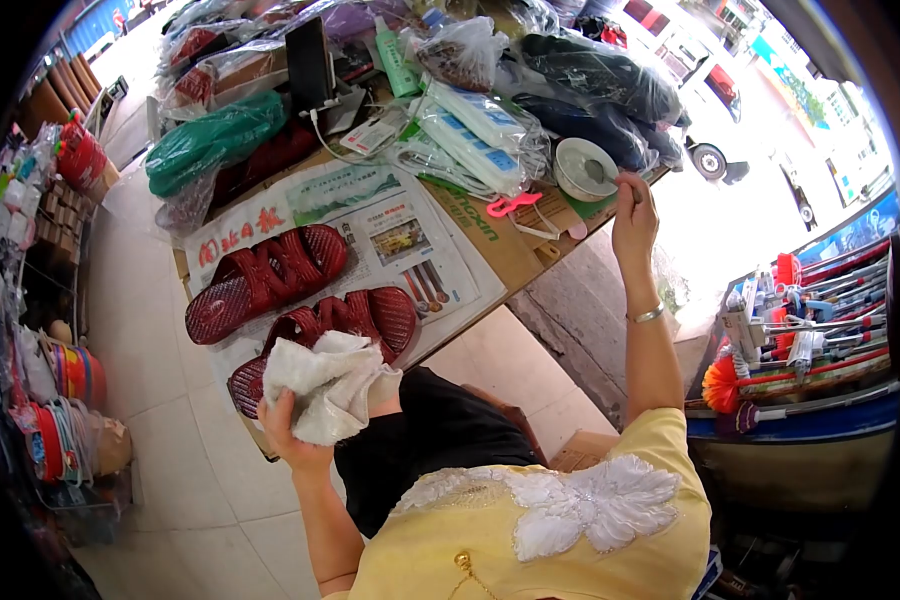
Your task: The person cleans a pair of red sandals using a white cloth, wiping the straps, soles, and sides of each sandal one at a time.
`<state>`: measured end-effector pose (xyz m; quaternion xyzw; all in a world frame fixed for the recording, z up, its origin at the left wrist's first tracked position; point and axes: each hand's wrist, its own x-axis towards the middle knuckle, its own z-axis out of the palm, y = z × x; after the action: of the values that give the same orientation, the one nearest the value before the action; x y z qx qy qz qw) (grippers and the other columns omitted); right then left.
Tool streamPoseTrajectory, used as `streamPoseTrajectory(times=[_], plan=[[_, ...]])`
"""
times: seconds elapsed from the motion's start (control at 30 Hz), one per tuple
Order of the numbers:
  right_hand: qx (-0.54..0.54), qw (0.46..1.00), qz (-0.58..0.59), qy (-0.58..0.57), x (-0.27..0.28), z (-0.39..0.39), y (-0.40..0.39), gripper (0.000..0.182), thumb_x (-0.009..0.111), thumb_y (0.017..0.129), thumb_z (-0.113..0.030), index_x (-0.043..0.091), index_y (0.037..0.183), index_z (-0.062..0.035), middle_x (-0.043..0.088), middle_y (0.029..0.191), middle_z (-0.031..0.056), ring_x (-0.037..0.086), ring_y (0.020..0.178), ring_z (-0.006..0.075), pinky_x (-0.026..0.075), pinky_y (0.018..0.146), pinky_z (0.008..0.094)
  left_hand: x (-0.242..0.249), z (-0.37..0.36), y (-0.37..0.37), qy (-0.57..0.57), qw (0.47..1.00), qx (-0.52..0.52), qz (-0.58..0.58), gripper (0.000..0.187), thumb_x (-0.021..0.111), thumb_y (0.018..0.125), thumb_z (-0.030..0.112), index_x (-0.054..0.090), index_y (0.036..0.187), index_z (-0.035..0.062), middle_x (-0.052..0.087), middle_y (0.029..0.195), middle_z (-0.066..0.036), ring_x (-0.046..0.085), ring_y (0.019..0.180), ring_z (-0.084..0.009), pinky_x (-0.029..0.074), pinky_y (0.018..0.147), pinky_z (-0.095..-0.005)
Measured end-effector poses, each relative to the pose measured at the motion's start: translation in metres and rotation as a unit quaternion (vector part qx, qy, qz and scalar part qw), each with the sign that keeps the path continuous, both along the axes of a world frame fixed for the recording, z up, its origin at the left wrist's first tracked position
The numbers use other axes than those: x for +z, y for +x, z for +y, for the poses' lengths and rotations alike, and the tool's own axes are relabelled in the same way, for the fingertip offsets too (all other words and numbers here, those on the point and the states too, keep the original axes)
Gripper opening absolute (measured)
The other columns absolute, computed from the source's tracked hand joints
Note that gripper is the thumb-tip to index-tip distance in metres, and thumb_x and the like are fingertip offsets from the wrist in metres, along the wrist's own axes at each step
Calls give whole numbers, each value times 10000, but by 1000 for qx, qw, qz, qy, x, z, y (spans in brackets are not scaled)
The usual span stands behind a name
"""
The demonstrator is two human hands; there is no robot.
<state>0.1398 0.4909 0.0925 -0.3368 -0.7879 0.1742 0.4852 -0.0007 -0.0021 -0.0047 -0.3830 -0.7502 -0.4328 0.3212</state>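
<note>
My left hand (pixel 295 440) is closed on a crumpled white cloth (pixel 335 385), which covers part of the nearer slipper (pixel 388 318). The other dark red slipper (pixel 270 278) lies just behind it, and both rest on a newspaper (pixel 450 240). At the right end of the table, my right hand (pixel 635 225) pinches the rim of a small white bowl (pixel 573 168). Something greyish shows inside the bowl; I cannot make out what it is.
Behind the newspaper are plastic-wrapped goods, a green bag (pixel 220 145), a dark phone (pixel 310 65) with a white cable, and a green bottle (pixel 397 65). Flat cardboard (pixel 480 230) lies under the newspaper. Brushes (pixel 770 370) fill a rack at right; shelves of goods line the left.
</note>
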Motion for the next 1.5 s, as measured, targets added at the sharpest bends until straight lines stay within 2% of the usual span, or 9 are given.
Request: streamPoseTrajectory(times=[0.23, 0.4, 0.53, 0.6, 0.73, 0.83, 1.0, 1.13, 1.5], plan=[[-4, 999, 12, -43, -1, 2, 11, 221, 537, 1037, -241, 658, 1064, -58, 694, 897, 77, 629, 766, 157, 487, 724, 303, 2, 1, -1, -4, 1000, 4, 18, 732, 897, 763, 221, 505, 1351, 31, 615, 1263, -156, 616, 1085, -404, 496, 926, -472], [63, 987, 79, -123, -16, 18, 3, 225, 536, 1045, -239, 645, 1059, -43, 558, 725, 10, 494, 619, 83, 406, 587, 258, 2, 1, -1, 8, 1000, -5, 7, 730, 898, 761, 218, 510, 1351, 30, 616, 1254, -171, 617, 1089, -397, 502, 914, -468], [73, 974, 133, -167, -15, 12, -2, 228, 534, 1049, -242, 631, 1068, -36, 542, 715, 4, 496, 613, 82, 395, 557, 243, 1, 1, 0, 0, 1000, 8, 7, 728, 901, 757, 221, 519, 1347, 29, 616, 1248, -172, 616, 1085, -393, 504, 905, -461], [59, 942, 205, -259, -14, 10, 0, 227, 517, 1055, -234, 608, 1094, -30, 526, 704, 6, 494, 601, 83, 389, 527, 241, 2, 1, 0, 3, 1000, 9, 5, 729, 902, 755, 223, 521, 1345, 28, 617, 1244, -169, 615, 1083, -392, 503, 904, -459], [74, 924, 225, -301, -20, 18, 11, 230, 503, 1058, -229, 585, 1134, -27, 529, 703, 10, 485, 575, 99, 400, 520, 256, 4, 1, 0, -3, 1000, 5, 8, 716, 887, 775, 225, 508, 1348, 23, 618, 1239, -163, 615, 1061, -390, 500, 895, -458], [91, 867, 295, -391, -20, 18, 13, 230, 492, 1062, -228, 581, 1145, -33, 547, 733, 21, 485, 583, 114, 406, 533, 274, 3, 1, -1, -2, 1000, 0, 15, 704, 874, 790, 224, 498, 1349, 20, 616, 1245, -162, 614, 1051, -391, 499, 887, -459], [165, 726, 413, -525, -31, 37, 23, 204, 499, 1058, -233, 580, 1127, -59, 580, 820, 37, 527, 701, 145, 430, 608, 304, 4, 2, -2, 1, 1000, -4, 22, 700, 873, 793, 222, 494, 1346, 21, 611, 1253, -162, 613, 1050, -394, 499, 878, -460], [198, 718, 421, -518, -29, 39, 29, 196, 501, 1058, -232, 581, 1126, -66, 584, 822, 41, 530, 719, 153, 441, 628, 309, 5, 3, -2, -3, 1000, -2, 25, 706, 877, 788, 223, 495, 1346, 23, 613, 1251, -161, 614, 1051, -396, 498, 880, -461], [194, 806, 442, -342, 16, 16, 28, 204, 515, 1061, -186, 575, 1162, -20, 603, 829, 60, 559, 675, 141, 466, 570, 273, 5, 2, -2, -3, 1000, -7, 17, 716, 876, 792, 227, 482, 1355, 25, 611, 1267, -150, 617, 1064, -392, 496, 901, -460]])
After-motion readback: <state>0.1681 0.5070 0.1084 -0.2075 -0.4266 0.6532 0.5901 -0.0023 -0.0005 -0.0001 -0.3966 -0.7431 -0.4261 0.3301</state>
